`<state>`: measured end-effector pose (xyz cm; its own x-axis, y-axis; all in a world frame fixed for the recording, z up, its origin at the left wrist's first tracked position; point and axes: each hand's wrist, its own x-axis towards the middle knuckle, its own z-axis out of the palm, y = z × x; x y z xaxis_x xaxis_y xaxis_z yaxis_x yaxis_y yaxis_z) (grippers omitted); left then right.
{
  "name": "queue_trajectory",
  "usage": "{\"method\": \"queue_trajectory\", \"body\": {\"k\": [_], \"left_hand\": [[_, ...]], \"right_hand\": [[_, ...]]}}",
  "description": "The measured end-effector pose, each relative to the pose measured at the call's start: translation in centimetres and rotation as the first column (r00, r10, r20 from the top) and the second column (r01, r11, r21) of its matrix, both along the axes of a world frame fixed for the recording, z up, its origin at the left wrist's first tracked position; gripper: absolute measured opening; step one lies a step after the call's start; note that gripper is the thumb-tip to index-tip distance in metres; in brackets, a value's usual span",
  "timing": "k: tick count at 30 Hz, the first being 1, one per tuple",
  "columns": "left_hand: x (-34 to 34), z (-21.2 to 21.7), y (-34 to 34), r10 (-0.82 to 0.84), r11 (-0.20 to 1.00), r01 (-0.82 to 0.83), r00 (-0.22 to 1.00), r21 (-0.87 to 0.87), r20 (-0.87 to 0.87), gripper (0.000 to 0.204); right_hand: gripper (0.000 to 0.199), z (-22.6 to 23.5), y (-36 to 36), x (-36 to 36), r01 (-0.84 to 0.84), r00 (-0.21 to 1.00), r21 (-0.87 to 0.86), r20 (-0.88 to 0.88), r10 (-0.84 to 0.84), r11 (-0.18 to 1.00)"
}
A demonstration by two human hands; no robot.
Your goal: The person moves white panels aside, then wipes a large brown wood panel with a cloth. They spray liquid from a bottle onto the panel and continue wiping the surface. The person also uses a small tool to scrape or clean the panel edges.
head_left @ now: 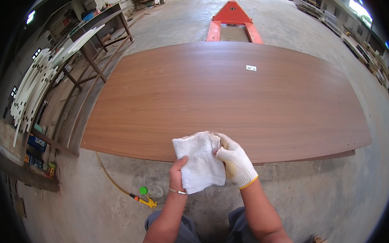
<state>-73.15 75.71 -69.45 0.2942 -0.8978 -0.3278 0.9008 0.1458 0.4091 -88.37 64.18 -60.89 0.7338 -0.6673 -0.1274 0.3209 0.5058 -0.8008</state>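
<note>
A white terry cloth (198,163) is held up between my two hands, just over the near edge of a large brown wood-grain panel (221,96). My bare left hand (177,175) grips the cloth's lower left side, thumb on top; its other fingers are hidden behind the fabric. On my right hand (234,160) is a white knitted glove with a yellow cuff and dotted palm. Its fingers pinch the upper right edge of the cloth. A small white label (251,68) lies on the far part of the panel.
Beyond the panel stands an orange pallet jack (232,16). At left, white strips (42,78) lie on a metal-legged rack. On the floor near my feet are a yellow air blow gun (148,202) on a hose and a clear bottle with a green cap (143,190). Stacked boards (366,55) line the right.
</note>
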Motion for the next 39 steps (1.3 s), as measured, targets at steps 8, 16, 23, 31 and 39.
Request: {"method": "queue_trajectory", "body": {"k": [8, 16, 23, 31, 39], "left_hand": [[1.1, 4.0, 0.5, 0.154, 0.988, -0.155, 0.983, 0.002, 0.1, 0.062], [-2.1, 5.8, 0.1, 0.032, 0.985, -0.011, 0.992, -0.17, 0.119, 0.08], [-5.0, 6.7, 0.4, -0.045, 0.99, 0.137, 0.547, -0.036, 0.836, 0.077], [-4.0, 3.7, -0.2, -0.039, 0.983, -0.177, 0.089, 0.054, 0.995, 0.046], [-5.3, 5.2, -0.4, -0.016, 0.971, -0.235, 0.142, 0.05, 0.99, 0.046]], "right_hand": [[0.06, 0.7, 0.9, -1.5, 0.167, 0.834, -0.901, -0.088, -0.545, 0.4], [0.077, -4.9, 4.7, 1.4, -0.136, 0.949, -0.843, -0.262, -0.175, 0.521], [0.065, -5.9, 3.5, 1.9, -0.198, 0.871, 0.49, 0.486, -0.078, 0.849], [0.081, -5.1, 3.5, 0.9, -0.187, 0.907, 0.35, 0.421, 0.024, 0.918], [0.096, -6.6, 2.7, 0.4, -0.227, 0.947, 0.185, 0.269, 0.173, 0.956]]}}
